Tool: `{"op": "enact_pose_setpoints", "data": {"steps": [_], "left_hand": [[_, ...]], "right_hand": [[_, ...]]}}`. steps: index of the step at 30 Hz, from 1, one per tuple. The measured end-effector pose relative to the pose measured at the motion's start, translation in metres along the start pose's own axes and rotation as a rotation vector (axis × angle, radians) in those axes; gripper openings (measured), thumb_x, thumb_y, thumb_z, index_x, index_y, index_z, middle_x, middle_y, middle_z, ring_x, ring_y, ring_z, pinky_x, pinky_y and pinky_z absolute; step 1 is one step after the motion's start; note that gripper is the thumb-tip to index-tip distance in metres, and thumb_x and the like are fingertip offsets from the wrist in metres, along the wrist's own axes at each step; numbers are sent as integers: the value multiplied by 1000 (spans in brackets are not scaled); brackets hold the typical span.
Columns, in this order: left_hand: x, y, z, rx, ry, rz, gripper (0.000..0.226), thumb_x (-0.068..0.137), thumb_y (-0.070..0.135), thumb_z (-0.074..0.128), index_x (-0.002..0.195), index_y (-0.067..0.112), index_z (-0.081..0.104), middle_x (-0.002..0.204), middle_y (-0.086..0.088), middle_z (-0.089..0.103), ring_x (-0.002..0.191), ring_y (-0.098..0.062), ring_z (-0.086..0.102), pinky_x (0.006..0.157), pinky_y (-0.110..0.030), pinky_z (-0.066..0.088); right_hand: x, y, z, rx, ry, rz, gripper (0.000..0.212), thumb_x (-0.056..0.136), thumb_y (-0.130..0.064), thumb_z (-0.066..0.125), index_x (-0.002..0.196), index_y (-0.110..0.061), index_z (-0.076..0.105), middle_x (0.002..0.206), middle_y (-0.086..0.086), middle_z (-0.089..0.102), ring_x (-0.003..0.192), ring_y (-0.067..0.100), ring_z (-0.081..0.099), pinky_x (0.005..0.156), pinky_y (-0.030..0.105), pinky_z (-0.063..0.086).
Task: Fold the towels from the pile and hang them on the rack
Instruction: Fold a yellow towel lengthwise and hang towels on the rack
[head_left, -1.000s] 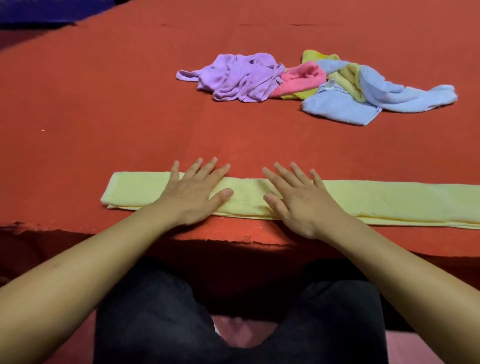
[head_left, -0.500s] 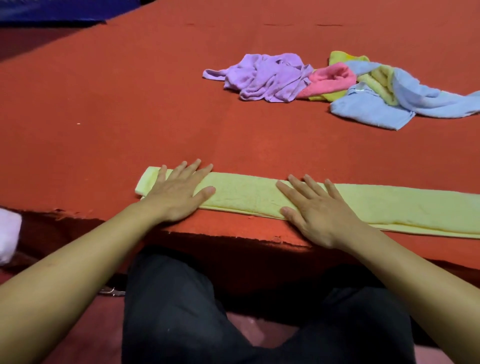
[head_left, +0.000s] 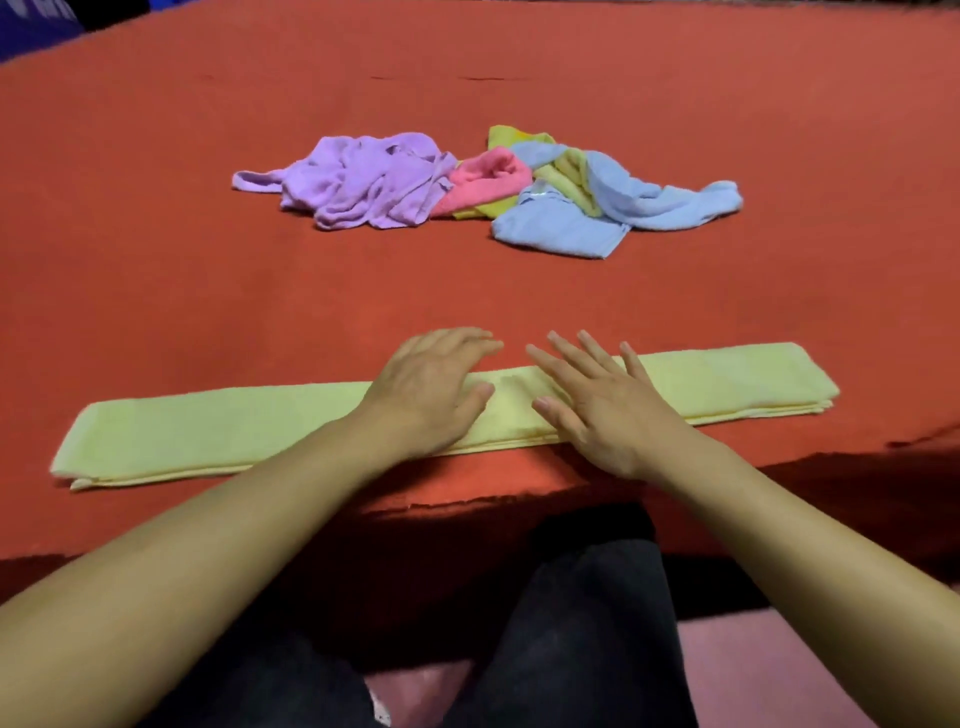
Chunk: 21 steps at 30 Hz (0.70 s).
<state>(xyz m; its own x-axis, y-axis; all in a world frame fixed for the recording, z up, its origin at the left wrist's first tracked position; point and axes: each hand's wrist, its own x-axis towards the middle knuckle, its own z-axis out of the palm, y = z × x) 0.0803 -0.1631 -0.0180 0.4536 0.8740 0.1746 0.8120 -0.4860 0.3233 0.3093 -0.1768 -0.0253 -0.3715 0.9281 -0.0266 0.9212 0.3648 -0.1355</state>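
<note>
Fingers (head_left: 566, 353) of both hands lie flat on the long folded yellow towel (head_left: 218, 431).

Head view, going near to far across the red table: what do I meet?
Yellow towel with left hand and right hand flat on it → bare red table → towel pile.

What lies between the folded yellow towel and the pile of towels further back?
Only bare red surface lies between the folded yellow towel and the pile, as the head view shows.
</note>
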Motion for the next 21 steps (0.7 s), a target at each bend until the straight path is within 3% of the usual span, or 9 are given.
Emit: {"op": "enact_pose_setpoints", "data": {"steps": [2,4,6,8,10,12,18,21], "left_hand": [[24,31,17,-81,73,84,36,91,33,53,125,28,60,114,10,61,104,-18,54,97,-35,41],[44,61,31,-157,47,118,26,91,28,61,117,30,63,96,19,58,86,-9,52,88,-30,44],[58,83,41,-191,-8,124,26,90,32,65,116,32,63,94,22,58,80,-5,53,86,-27,45],[67,93,50,-210,-52,125,28,88,35,68,115,33,63,96,21,61,82,-3,56,85,-24,45],[70,96,58,-198,-80,128,29,86,36,71,114,32,65,98,19,64,85,-2,55,84,-20,43],[70,95,63,-170,-72,144,28,84,37,73,111,30,67,99,16,65,85,-1,53,81,-18,41],[72,95,67,-112,2,205,23,87,25,71,110,24,69,95,14,67,83,-4,58,78,-17,39],[72,97,65,-164,68,185,24,85,19,74,109,23,70,89,21,63,73,3,53,71,-4,34]], "right_hand": [[-17,35,-7,26,21,78,80,80,-72,-1,154,-43,6,164,-12,5,152,17,-2,120,52,0],[-38,69,-12,73,74,128,76,85,-69,9,154,-38,19,162,-9,20,151,20,11,120,52,9],[-57,103,-13,138,198,148,62,94,-58,33,146,-26,42,146,-1,48,139,27,39,113,50,30],[-74,138,-11,160,349,175,40,95,-36,57,133,-23,56,119,-1,63,111,26,55,96,41,42],[-86,166,-10,176,441,221,34,92,-21,65,126,-25,61,104,-6,65,91,20,52,85,33,42],[-93,182,-7,198,469,242,33,92,-15,65,124,-24,62,100,-9,64,85,16,46,81,32,41],[-94,203,4,170,433,271,36,92,-16,63,126,-28,60,106,-11,64,94,17,48,86,42,44],[-93,206,3,198,465,265,36,92,-15,63,125,-29,61,101,-16,63,93,14,46,87,44,44]]}}
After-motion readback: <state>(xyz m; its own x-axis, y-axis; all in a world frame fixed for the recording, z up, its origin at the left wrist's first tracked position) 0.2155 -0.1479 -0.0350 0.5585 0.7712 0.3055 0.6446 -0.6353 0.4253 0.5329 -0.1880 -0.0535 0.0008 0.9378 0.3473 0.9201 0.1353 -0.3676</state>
